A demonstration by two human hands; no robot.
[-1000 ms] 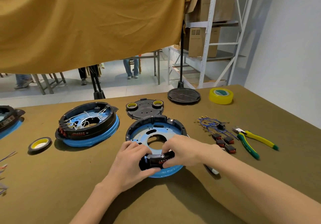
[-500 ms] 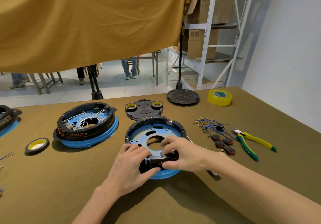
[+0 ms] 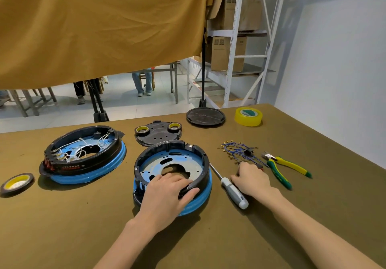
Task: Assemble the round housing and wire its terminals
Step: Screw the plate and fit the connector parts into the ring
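Your left grip (image 3: 167, 191) clamps the round housing (image 3: 173, 164) rim, frame centre.
Right grip (image 3: 250, 178), curled, contents hidden, lies nearer the blue wires (image 3: 238, 150) just above.

Matt cloth table (image 3: 62, 227); glossy black plastic housing (image 3: 205, 165).

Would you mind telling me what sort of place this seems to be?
Probably a small assembly workshop: a workbench holds round housings, loose wires and pliers, with metal shelving of cardboard boxes behind.
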